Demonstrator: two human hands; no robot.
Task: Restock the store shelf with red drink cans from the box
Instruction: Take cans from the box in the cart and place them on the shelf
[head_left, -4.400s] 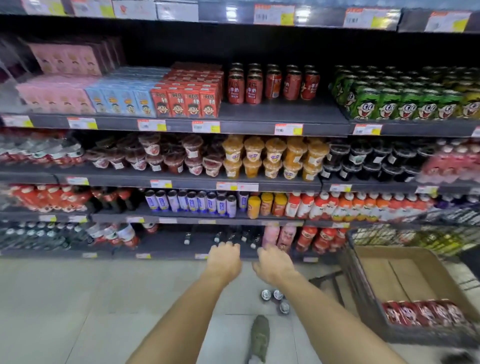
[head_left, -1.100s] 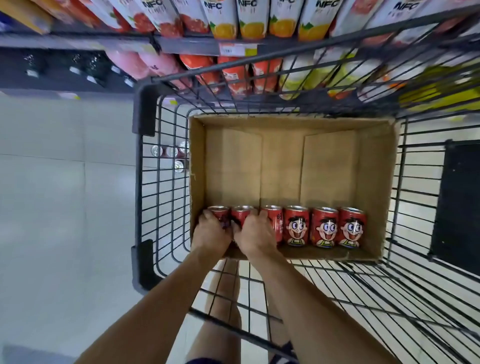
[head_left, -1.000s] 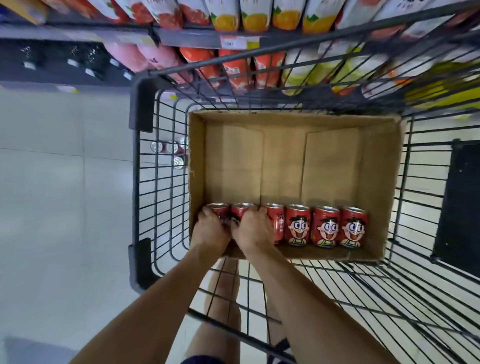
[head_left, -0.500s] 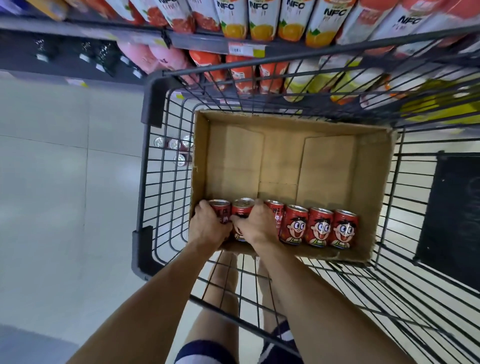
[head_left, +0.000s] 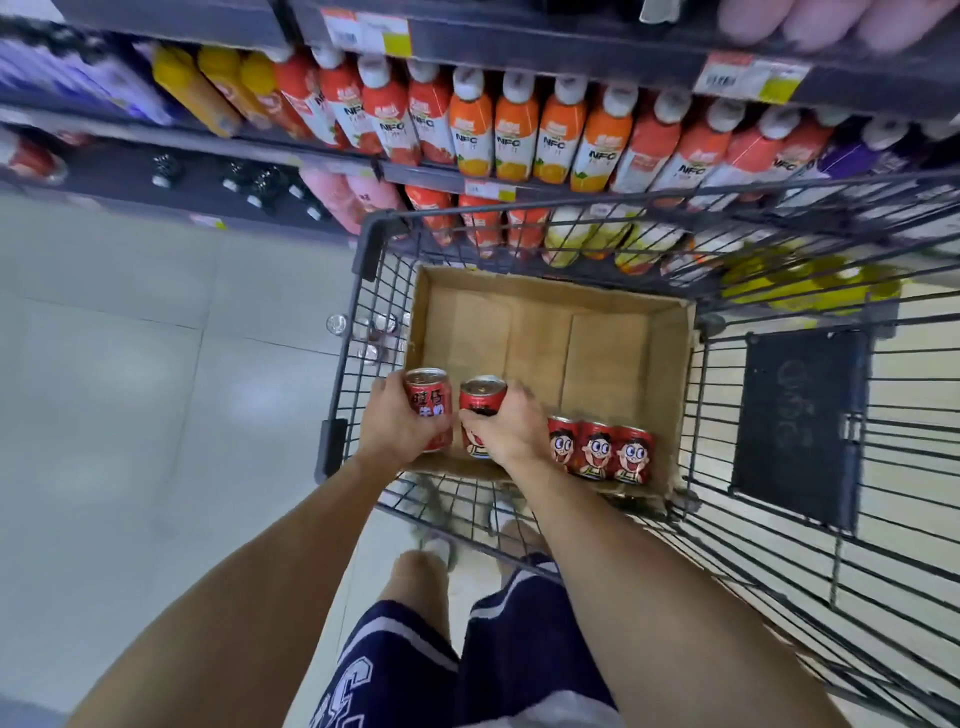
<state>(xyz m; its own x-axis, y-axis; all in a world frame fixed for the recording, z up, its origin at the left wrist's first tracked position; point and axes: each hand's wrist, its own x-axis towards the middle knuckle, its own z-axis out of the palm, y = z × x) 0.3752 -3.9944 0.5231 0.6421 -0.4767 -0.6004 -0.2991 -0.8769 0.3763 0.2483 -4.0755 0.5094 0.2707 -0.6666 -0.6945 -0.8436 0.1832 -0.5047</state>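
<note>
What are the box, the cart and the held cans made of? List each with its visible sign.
Box: corrugated cardboard by the look, matte brown, with flap seams across the floor.
Cart: likely coated metal wire, thin dark rods in a grid.
Cans, one in the left hand and one in the right hand: probably metal, silvery rims and glossy red printed sides.

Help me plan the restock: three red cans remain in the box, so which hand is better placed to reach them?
Right. The right hand sits directly beside the three red cans in the cardboard box; the left hand is farther. But each already grips a can.
</note>
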